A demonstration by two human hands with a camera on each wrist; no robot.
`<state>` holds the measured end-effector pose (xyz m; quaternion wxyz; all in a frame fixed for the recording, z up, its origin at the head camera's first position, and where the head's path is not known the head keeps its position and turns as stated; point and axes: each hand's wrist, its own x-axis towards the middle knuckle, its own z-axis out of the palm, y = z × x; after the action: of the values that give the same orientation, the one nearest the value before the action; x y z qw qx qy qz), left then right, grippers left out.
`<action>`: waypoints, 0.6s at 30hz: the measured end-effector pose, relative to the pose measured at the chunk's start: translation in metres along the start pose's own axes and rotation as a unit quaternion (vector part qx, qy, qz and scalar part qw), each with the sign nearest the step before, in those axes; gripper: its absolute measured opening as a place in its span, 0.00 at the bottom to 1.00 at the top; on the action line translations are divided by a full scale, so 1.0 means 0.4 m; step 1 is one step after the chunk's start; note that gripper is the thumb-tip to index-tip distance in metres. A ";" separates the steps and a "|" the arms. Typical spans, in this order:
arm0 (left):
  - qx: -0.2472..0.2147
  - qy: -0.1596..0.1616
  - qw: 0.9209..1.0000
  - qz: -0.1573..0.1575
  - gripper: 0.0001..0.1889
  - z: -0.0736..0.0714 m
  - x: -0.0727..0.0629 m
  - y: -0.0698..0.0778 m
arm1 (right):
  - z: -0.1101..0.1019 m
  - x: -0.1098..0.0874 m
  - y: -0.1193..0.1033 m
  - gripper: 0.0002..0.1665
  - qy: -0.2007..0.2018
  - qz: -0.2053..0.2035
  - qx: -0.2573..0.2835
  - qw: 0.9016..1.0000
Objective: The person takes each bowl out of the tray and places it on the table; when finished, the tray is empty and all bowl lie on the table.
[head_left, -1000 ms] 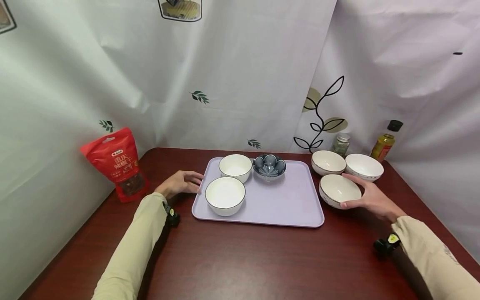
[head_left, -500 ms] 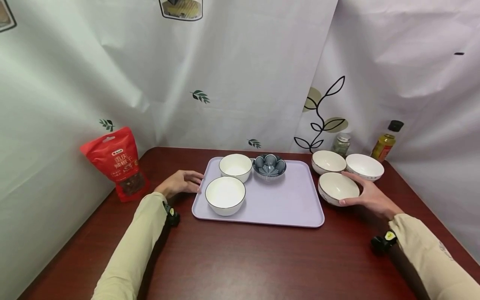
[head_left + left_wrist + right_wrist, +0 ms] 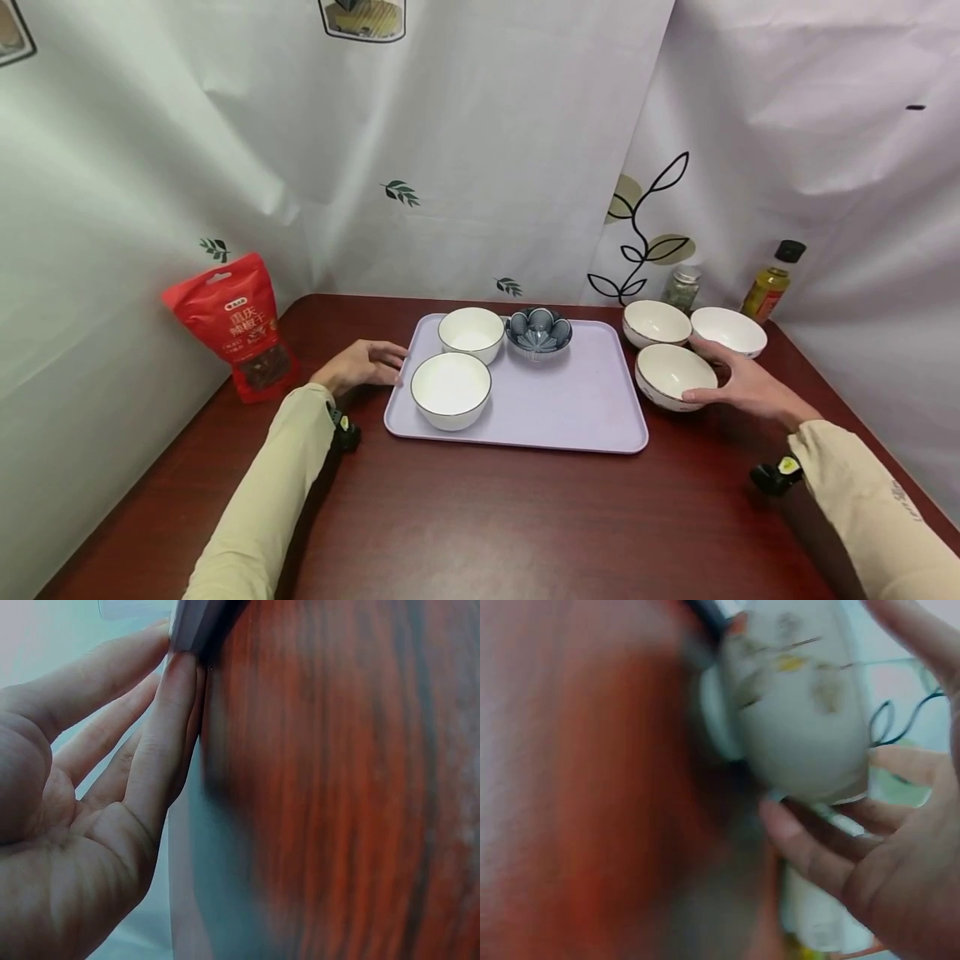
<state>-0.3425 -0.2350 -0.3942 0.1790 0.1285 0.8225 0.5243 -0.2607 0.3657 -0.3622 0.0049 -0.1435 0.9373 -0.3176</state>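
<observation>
My right hand [image 3: 738,379] is at the right side of a white bowl [image 3: 667,371] with a thin dark rim, just right of the tray. In the right wrist view the hand's fingers [image 3: 810,851] spread around the patterned bowl [image 3: 802,712], the thumb standing off its side. My left hand [image 3: 363,367] rests its fingertips against the left edge of the lilac tray [image 3: 555,417]; the left wrist view has them at the tray's rim [image 3: 191,626]. The tray bears two white bowls, a near one [image 3: 450,387] and a far one [image 3: 471,333], and a dark blue patterned bowl [image 3: 538,333].
Two more white bowls, one left [image 3: 656,321] and one right [image 3: 727,331], stand behind the right hand. Farther back are a glass spice jar [image 3: 681,289] and an oil bottle [image 3: 767,292]. A red pouch [image 3: 243,333] stands at the left. White cloth [image 3: 480,167] hangs behind the table.
The bowl by my right hand has shifted slightly back and left, then stayed put. My right hand has since drawn a little to the right. The left hand stays at the tray edge.
</observation>
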 end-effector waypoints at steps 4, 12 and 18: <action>0.001 0.001 1.000 -0.001 0.31 0.000 0.000 0.000 | -0.032 0.009 -0.033 0.56 0.010 0.011 -0.057 0.998; 0.005 0.005 1.000 -0.005 0.32 0.002 0.002 0.002 | -0.065 0.040 -0.082 0.51 0.036 0.010 -0.081 0.996; 0.011 0.006 1.000 -0.006 0.32 0.001 0.000 0.003 | -0.056 0.064 -0.114 0.48 0.045 -0.009 -0.073 0.996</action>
<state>-0.3421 -0.2342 -0.3933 0.1756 0.1229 0.8302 0.5147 -0.2754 0.3374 -0.3151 -0.0504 -0.1371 0.9560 -0.2544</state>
